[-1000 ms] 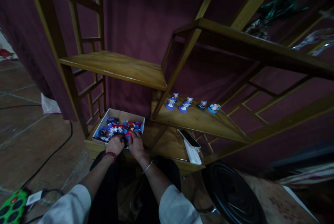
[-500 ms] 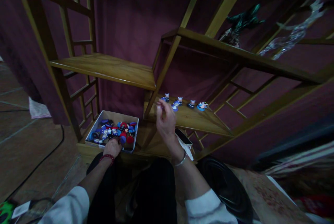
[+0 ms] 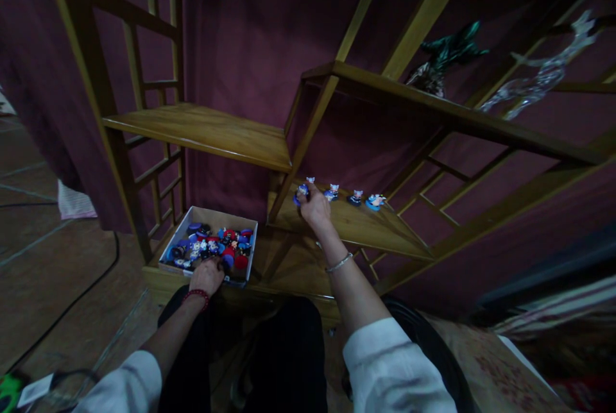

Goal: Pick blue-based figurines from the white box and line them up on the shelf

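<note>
A shallow cardboard box (image 3: 254, 243) holds a jumble of small figurines (image 3: 212, 245) on blue, purple, red and black bases. My left hand (image 3: 208, 275) reaches over its near edge, fingers curled down among the figurines; what they hold, if anything, is hidden. On the low shelf at the centre, my right hand (image 3: 316, 209) closes its fingertips on a blue-purple figurine (image 3: 301, 192) near the shelf's left end. Close behind that hand stand another figurine (image 3: 310, 180) and a purple-based one partly covered by it. Farther right are a dark-based figurine (image 3: 355, 197) and a blue-based figurine (image 3: 375, 201).
The wooden shelf unit (image 3: 197, 129) has a slanting upright (image 3: 308, 137) just left of my right hand. Overhead to the right, a higher shelf (image 3: 457, 108) carries a dark green ornament (image 3: 452, 47) and a clear deer-shaped ornament (image 3: 543, 76). A cable (image 3: 91, 297) crosses the floor at left.
My right hand has lowered onto the shelf's left end, and the blue-purple figurine at its fingertips now shows plainly. My left hand stays at the box. The view has shifted slightly.
</note>
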`<state>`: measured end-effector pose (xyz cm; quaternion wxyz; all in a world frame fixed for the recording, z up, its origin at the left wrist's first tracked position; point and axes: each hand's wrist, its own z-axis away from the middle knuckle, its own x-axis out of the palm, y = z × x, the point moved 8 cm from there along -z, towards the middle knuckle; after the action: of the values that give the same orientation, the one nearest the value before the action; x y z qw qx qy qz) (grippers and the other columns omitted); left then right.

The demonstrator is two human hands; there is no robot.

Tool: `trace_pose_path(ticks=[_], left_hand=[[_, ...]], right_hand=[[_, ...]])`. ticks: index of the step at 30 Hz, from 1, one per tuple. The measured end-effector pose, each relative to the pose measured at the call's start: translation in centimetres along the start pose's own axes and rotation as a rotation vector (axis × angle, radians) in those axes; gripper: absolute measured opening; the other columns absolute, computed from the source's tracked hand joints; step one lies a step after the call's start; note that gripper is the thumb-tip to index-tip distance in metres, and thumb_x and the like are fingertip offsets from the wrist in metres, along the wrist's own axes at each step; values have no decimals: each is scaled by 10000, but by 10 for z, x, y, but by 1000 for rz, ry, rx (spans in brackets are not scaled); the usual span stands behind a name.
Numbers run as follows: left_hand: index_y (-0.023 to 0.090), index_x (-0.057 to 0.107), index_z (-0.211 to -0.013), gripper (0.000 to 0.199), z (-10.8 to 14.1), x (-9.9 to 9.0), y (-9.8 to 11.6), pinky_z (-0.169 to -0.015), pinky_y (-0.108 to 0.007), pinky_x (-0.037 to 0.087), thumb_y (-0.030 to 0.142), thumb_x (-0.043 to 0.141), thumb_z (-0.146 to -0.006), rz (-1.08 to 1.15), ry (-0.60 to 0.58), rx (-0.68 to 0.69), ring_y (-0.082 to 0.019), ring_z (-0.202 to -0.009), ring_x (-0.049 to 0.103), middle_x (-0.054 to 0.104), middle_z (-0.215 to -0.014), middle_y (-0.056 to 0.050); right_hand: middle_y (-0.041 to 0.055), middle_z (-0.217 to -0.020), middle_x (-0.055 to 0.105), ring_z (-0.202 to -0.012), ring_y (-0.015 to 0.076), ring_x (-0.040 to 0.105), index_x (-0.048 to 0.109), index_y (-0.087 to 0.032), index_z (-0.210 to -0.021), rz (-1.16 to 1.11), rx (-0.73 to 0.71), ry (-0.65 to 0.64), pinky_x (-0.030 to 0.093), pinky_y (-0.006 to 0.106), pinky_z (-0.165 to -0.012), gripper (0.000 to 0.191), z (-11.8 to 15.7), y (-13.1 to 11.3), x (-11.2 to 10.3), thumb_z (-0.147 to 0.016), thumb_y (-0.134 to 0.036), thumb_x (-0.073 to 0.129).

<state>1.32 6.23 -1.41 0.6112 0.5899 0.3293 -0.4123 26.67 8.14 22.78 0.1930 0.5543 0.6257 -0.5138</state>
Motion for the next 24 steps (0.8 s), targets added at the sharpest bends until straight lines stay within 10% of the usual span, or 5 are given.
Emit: trace_pose_path(ticks=[24], left_hand=[[178, 634, -933, 299, 4, -5, 3, -793, -266, 425, 178, 381, -772, 16, -10, 2, -196, -924, 601, 662, -981, -87]], right_hand=[[64, -951, 628, -889, 193, 583, 498, -202, -1134, -86, -54, -37, 436, 314, -804, 331, -3, -2, 8, -813, -171, 423]])
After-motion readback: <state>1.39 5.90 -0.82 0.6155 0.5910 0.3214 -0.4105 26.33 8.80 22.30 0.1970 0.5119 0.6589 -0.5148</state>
